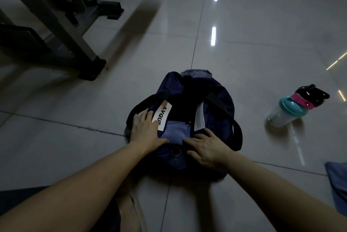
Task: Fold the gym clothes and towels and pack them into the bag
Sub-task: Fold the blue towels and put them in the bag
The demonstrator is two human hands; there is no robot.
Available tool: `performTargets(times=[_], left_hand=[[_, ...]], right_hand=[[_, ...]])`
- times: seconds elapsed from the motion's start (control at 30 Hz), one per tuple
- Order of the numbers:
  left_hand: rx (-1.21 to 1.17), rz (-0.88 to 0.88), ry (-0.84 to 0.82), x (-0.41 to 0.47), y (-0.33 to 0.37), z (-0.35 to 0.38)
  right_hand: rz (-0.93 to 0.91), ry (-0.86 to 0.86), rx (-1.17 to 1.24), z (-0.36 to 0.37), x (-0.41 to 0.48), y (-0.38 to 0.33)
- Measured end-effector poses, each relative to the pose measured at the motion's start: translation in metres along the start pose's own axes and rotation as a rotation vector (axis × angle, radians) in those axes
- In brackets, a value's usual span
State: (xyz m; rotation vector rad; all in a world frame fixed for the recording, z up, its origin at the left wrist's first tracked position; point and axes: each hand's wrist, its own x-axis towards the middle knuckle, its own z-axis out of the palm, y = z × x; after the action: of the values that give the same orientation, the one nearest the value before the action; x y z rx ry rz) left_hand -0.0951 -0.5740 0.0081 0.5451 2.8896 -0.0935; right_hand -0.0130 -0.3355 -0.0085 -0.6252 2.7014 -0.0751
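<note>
A dark navy gym bag (219,100) sits open on the tiled floor in front of me, with black carry straps and a white label on its left flap. Inside its near end lies a folded light blue cloth (175,133). My left hand (146,130) rests flat on the bag's left side beside the label, fingers straight. On the bag's near right rim, my right hand (204,147) presses down with spread fingers, right next to the blue cloth. Neither hand holds anything.
Two shaker bottles (293,107) lie on the floor to the right of the bag. A blue cloth (338,184) shows at the right edge. The metal frame of a gym machine (62,28) stands at the back left.
</note>
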Motion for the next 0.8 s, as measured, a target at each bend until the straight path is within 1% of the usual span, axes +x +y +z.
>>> performTargets(times=[0.03, 0.1, 0.13, 0.17, 0.2, 0.27, 0.3, 0.37, 0.43, 0.53, 0.63, 0.7, 0.8], left_hand=[[0.013, 0.068, 0.068, -0.001, 0.002, -0.001], [-0.026, 0.3, 0.171, -0.002, 0.012, -0.003], [-0.089, 0.418, 0.15, -0.005, 0.02, -0.004], [-0.146, 0.497, 0.082, -0.008, 0.027, -0.004], [-0.167, 0.528, -0.017, -0.011, 0.033, -0.002], [-0.116, 0.513, -0.221, -0.018, 0.038, 0.005], [-0.071, 0.498, -0.284, -0.021, 0.038, 0.009], [-0.028, 0.483, -0.332, -0.022, 0.037, 0.013], [-0.058, 0.474, -0.336, -0.02, 0.039, 0.009], [-0.14, 0.46, -0.271, -0.019, 0.042, -0.003], [-0.281, 0.41, -0.093, -0.019, 0.047, -0.02], [-0.432, 0.319, -0.015, -0.012, 0.055, -0.04], [-0.515, 0.268, 0.043, 0.003, 0.082, -0.081]], right_hand=[[0.002, 0.023, -0.013, -0.001, -0.001, 0.003], [0.002, 0.054, -0.043, -0.002, -0.003, 0.008], [-0.003, 0.062, -0.051, -0.002, -0.004, 0.01], [-0.008, 0.071, -0.056, -0.002, -0.005, 0.01], [-0.01, 0.082, -0.063, 0.0, -0.005, 0.01], [-0.004, 0.098, -0.089, 0.002, -0.008, 0.008], [0.002, 0.106, -0.103, 0.002, -0.009, 0.007], [0.014, 0.129, -0.119, 0.001, -0.012, 0.007], [0.023, 0.131, -0.127, -0.002, -0.016, 0.007], [0.03, 0.107, -0.141, -0.005, -0.019, 0.009], [0.06, 0.089, -0.132, -0.012, -0.027, 0.013], [0.113, 0.107, -0.143, -0.027, -0.041, 0.017], [0.239, 0.139, -0.188, -0.061, -0.076, 0.028]])
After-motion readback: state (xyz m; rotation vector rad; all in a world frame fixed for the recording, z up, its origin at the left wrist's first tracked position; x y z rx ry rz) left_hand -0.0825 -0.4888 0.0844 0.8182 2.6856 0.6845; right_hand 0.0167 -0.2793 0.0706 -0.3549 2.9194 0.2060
